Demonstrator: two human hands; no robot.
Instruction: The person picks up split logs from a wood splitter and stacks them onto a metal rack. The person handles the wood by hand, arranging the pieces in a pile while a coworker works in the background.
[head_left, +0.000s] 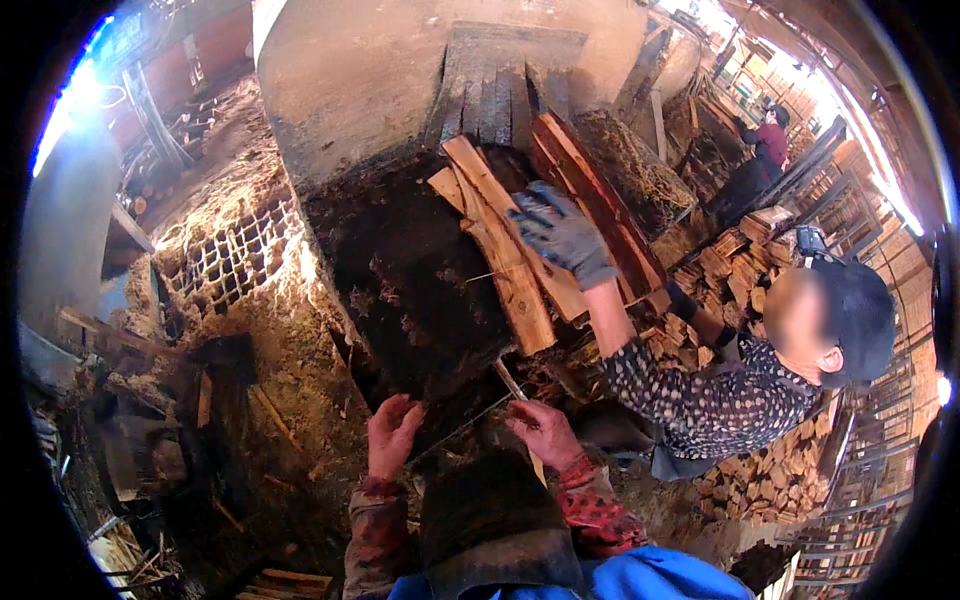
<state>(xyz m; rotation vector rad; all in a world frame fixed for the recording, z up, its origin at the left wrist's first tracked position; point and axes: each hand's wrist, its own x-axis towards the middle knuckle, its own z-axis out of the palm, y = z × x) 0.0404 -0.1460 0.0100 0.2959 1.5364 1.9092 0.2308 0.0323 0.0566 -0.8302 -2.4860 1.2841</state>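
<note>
1. While the left hand (394, 437) sits loosely open at the near edge of the dark platform (400, 270), the right hand (548, 434) curls by a thin stick (509, 378); cannot tell whether it grips it.
2. Pale planks (515, 288) lie ahead of the right hand, ahead and rightward of the left, apart from both.
3. A co-worker's gloved hand (563, 238) is over them; reddish planks (600, 215) just to its right.
4. Split wood (775, 478) piled farther right.

Rough matt wooden planks (520, 300) centre, crumbly matt dark bed (400, 270) left of them, matt cloth glove (565, 240), matt stained wall (350, 70) upper centre, rough split-wood stack (775, 470) lower right.
</note>
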